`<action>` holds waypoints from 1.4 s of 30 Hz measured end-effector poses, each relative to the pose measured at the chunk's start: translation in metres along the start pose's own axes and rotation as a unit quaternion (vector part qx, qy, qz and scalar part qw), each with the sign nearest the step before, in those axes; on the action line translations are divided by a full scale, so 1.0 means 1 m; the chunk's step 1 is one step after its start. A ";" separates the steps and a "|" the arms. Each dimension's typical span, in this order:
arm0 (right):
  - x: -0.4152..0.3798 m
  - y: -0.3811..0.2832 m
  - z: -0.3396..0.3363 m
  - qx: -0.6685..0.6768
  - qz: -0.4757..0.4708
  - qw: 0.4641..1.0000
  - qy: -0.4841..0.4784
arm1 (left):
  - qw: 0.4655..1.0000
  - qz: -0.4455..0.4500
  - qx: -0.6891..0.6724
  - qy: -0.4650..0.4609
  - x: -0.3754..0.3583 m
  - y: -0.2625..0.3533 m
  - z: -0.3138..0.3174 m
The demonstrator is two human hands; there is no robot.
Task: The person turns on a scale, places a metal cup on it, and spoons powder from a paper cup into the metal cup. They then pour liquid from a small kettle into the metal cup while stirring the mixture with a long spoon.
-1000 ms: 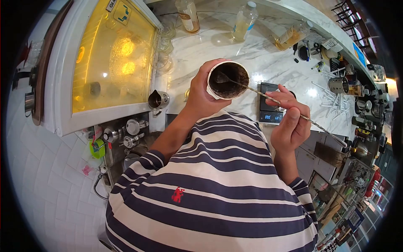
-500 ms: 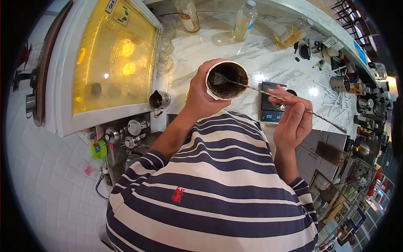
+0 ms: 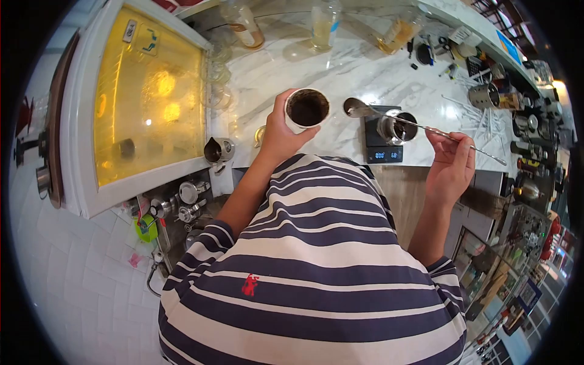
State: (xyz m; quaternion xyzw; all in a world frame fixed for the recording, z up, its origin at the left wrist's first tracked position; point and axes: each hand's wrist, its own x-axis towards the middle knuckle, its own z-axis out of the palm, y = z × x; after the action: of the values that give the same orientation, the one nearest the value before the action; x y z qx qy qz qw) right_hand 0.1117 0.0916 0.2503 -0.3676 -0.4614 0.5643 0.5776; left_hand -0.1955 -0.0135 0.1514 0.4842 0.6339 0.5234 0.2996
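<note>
My left hand (image 3: 285, 135) is wrapped round a white cup (image 3: 308, 108), its open top facing me and dark contents inside. My right hand (image 3: 451, 159) pinches a long spoon with a twisted metal handle (image 3: 480, 150). The spoon's bowl (image 3: 359, 108) is out of the cup, to its right, and carries something dark. Beneath the spoon, a metal container (image 3: 392, 128) stands on a black digital scale (image 3: 385, 154) with a lit display.
Several bottles (image 3: 326, 25) stand along the counter's back. White sticks (image 3: 480, 125) lie scattered at the right. A small metal pitcher (image 3: 218, 151) is beside the yellow-lit glass case (image 3: 149, 97) at left. A metal canister (image 3: 483, 96) stands at the right.
The spoon has come out of the cup and moved right, over the scale. My left hand has lowered the cup away from the camera, and my right hand has shifted right.
</note>
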 end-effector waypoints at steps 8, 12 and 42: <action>0.001 -0.004 -0.091 -0.123 -0.016 0.986 0.108 | 0.998 -0.049 0.014 -0.023 -0.010 -0.031 0.044; 0.001 0.000 -0.104 -0.187 -0.027 0.977 0.095 | 0.998 -0.061 0.031 -0.016 -0.015 -0.040 0.067; 0.037 0.012 -0.120 -0.214 -0.056 0.973 -0.062 | 0.986 -0.113 0.072 0.097 -0.028 -0.044 0.154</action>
State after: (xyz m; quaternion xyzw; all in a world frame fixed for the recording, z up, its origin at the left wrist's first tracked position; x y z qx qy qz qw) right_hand 0.2197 0.1414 0.2069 -0.4199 -0.6264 0.4411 0.4866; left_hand -0.0618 0.0188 0.0639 0.3771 0.7466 0.4833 0.2584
